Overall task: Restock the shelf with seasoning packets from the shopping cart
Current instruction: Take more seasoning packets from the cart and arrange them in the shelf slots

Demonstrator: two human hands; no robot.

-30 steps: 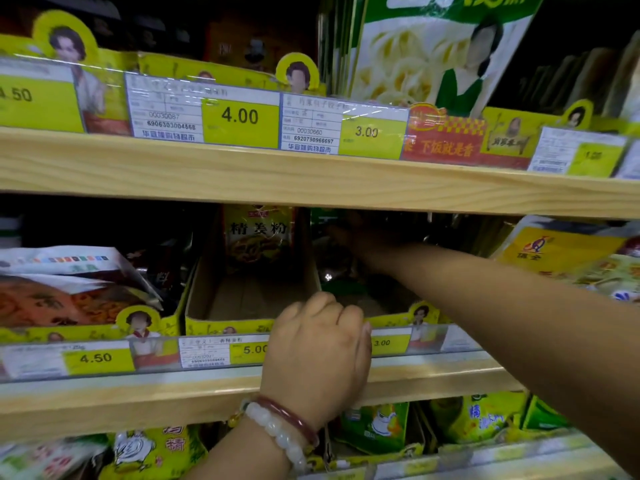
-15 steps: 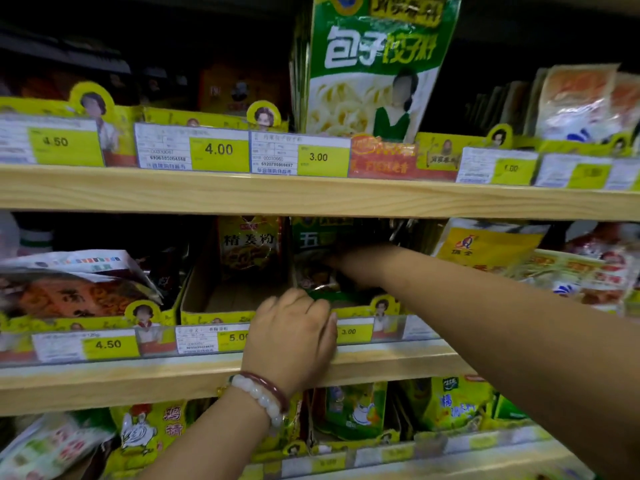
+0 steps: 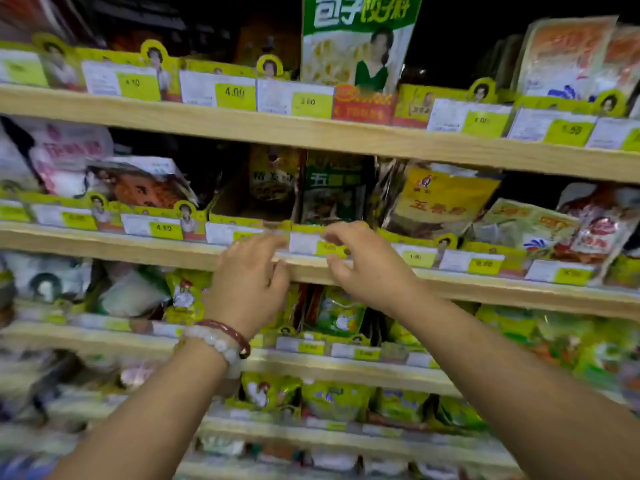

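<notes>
Green seasoning packets (image 3: 332,188) stand upright in a yellow display box on the middle wooden shelf (image 3: 138,245). A yellow packet (image 3: 273,181) stands in the box to their left, which is mostly bare. My left hand (image 3: 249,282), with bead bracelets on the wrist, hovers in front of the shelf edge with loosely curled fingers and holds nothing. My right hand (image 3: 367,265) is just right of it, fingers near the price label strip (image 3: 311,244), also holding nothing. The shopping cart is out of view.
Yellow packets (image 3: 443,202) and red-white packets (image 3: 599,226) fill the shelf to the right, orange and pink ones (image 3: 138,185) to the left. A tall green bag (image 3: 356,46) stands on the upper shelf (image 3: 381,140). Lower shelves hold green and yellow packets (image 3: 336,313).
My right hand has pulled out from deep inside the middle shelf to its front edge. My left hand has lifted off the box front. The view has backed away and blurred.
</notes>
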